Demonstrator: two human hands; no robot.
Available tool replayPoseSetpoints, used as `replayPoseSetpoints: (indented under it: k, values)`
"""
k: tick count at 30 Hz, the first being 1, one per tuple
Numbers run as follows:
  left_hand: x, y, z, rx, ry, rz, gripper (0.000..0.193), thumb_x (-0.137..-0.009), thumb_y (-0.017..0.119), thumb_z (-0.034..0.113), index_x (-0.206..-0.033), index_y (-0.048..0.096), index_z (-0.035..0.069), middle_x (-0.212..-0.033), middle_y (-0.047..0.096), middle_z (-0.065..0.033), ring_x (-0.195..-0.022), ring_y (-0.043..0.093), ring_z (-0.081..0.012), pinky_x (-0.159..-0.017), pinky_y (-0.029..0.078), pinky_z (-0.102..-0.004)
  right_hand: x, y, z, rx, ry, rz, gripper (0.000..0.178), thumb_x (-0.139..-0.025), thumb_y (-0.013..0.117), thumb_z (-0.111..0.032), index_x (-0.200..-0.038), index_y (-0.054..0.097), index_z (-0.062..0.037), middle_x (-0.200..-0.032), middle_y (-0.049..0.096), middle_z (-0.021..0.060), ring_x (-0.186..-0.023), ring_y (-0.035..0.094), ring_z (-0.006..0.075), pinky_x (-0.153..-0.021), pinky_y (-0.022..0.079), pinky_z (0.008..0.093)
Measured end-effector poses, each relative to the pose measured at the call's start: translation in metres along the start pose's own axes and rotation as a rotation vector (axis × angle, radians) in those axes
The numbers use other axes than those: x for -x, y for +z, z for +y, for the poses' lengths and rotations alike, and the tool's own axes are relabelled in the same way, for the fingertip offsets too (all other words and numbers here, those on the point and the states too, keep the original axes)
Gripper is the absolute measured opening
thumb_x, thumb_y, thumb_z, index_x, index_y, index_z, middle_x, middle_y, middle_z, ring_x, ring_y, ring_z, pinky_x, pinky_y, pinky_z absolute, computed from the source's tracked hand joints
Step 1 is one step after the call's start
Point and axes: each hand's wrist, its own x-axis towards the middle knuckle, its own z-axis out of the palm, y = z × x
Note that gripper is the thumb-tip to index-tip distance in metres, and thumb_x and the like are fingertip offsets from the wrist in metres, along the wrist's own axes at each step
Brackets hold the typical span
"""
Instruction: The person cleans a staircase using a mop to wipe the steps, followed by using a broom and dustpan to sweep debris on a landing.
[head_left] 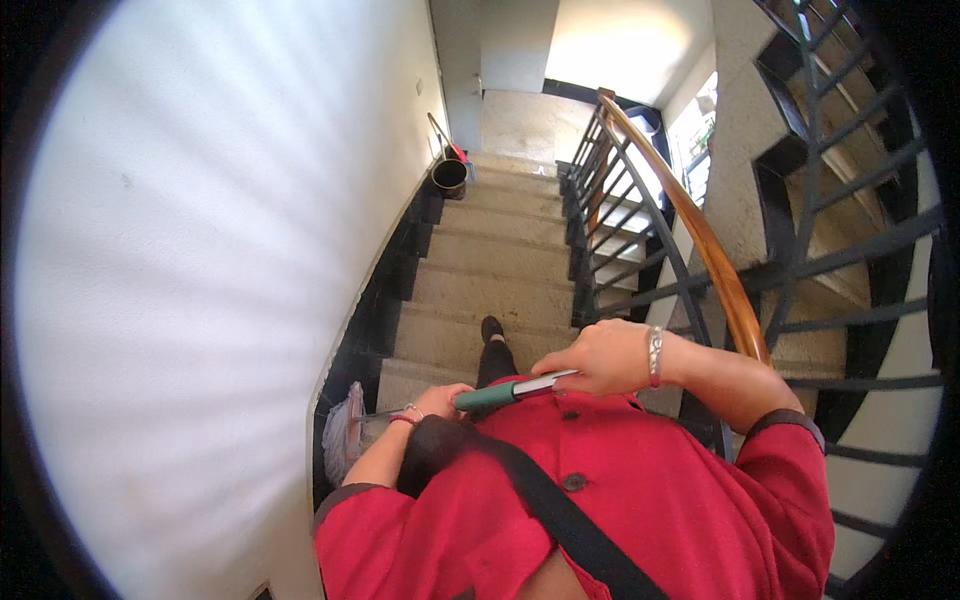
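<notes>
A mop lies crosswise in front of my red shirt, with a green grip [487, 397] and a silver pole [543, 384] visible between my hands. My left hand [440, 401] is closed at the left end of the green part. Beyond that wrist a thin rod leads to a grey, stringy mop head [343, 440] by the wall. My right hand [607, 358], wearing a bracelet, is closed over the silver part, its fingertips partly hidden. One dark shoe [491, 328] of mine stands on the stair below.
Stone stairs [497, 252] descend to a landing [530, 125] with a grey door [457, 70]. A white wall [220, 220] borders the left. Black railings with a wooden handrail [690, 215] run on the right. A dark bucket [449, 175] and a red-and-black long-handled tool [457, 153] stand lower down.
</notes>
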Motion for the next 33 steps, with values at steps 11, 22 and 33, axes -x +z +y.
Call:
replayPoseSetpoints:
  k: [11, 22, 33]
  values:
    - [-0.086, 0.002, -0.143, 0.104, -0.080, 0.733, 0.024, -0.076, 0.068, 0.031, -0.094, 0.060, 0.017, -0.078, 0.063, -0.0119, -0.083, 0.061, -0.0353, -0.069, 0.048, -0.0432, -0.143, -0.070, 0.094, 0.134, 0.115, -0.450, 0.053, -0.083, 0.061, -0.038, -0.131, 0.048, -0.0185, -0.083, 0.066, 0.0189, -0.074, 0.065, 0.0340, -0.068, 0.051, 0.0432]
    - [-0.152, -0.055, -0.134, 0.176, -0.296, 0.909, 0.019, -0.079, 0.066, 0.030, -0.090, 0.063, 0.016, -0.076, 0.064, -0.0096, -0.075, 0.062, -0.0319, -0.068, 0.048, -0.0429, -0.243, -0.122, 0.161, 0.778, -0.144, -0.027, 0.036, -0.072, 0.066, -0.020, -0.107, 0.061, -0.0186, -0.067, 0.064, 0.0092, -0.063, 0.064, 0.0289, -0.059, 0.050, 0.0388]
    - [-0.352, -0.121, -0.102, 0.129, -0.337, 1.125, 0.027, -0.076, 0.066, 0.041, -0.081, 0.062, 0.015, -0.082, 0.065, -0.0053, -0.082, 0.062, -0.0305, -0.069, 0.044, -0.0456, -0.294, -0.187, 0.360, 0.816, -0.340, 0.264, 0.029, -0.064, 0.071, -0.010, -0.092, 0.066, -0.0159, -0.062, 0.062, 0.0052, -0.054, 0.061, 0.0193, -0.053, 0.048, 0.0316]
